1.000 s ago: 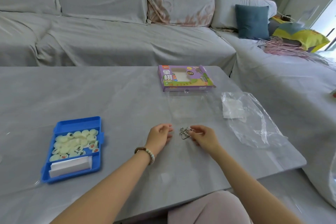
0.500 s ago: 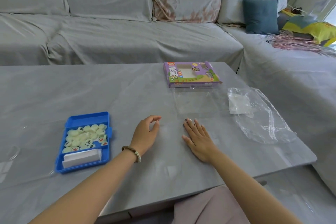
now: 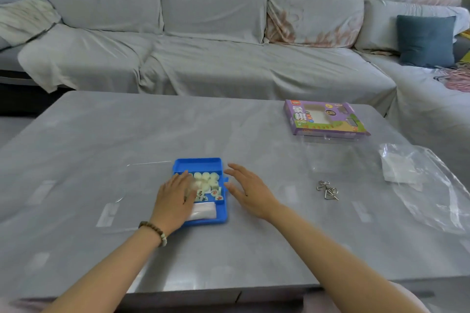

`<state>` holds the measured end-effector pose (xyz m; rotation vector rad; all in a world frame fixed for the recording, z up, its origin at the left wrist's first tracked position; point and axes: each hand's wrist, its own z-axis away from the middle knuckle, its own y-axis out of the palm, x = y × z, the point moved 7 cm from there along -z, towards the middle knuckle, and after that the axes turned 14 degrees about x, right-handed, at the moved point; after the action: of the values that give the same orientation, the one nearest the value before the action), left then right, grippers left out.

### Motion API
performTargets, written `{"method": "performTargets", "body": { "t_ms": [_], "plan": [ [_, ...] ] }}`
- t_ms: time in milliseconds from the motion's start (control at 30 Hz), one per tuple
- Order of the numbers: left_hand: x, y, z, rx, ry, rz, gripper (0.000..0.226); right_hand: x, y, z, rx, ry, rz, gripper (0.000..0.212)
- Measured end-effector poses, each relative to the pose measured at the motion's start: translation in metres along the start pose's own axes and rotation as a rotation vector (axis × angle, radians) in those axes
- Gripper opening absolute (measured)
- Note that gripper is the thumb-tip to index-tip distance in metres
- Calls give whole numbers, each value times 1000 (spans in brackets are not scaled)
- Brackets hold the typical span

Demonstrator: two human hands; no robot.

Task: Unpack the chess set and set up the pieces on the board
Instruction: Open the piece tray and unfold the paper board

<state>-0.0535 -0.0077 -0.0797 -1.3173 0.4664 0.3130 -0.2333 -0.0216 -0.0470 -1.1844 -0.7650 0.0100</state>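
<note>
1. Unpacking seems to be the step in hand: the blue plastic tray (image 3: 201, 164) holds the pale round chess pieces (image 3: 206, 177).
2. The left hand (image 3: 175, 198) lies flat over the tray's left side. The right hand (image 3: 248, 190) is spread and empty, just right of the tray.
3. Next, probably pinch out the white folded sheet (image 3: 203, 211) at the tray's near end.
</note>
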Motion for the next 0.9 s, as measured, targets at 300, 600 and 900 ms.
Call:
{"method": "performTargets", "body": {
  "t_ms": [300,600,900],
  "plan": [
    [30,2,11,-3,30,-62,83,39,40,-56,-37,34,126,42],
    [136,-50,35,-22,-46,-57,71,122,86,-123,23,-70,9,40],
    [233,-107,57,-92,-192,-24,56,207,119,-154,79,-329,2,24]
  ]
}}
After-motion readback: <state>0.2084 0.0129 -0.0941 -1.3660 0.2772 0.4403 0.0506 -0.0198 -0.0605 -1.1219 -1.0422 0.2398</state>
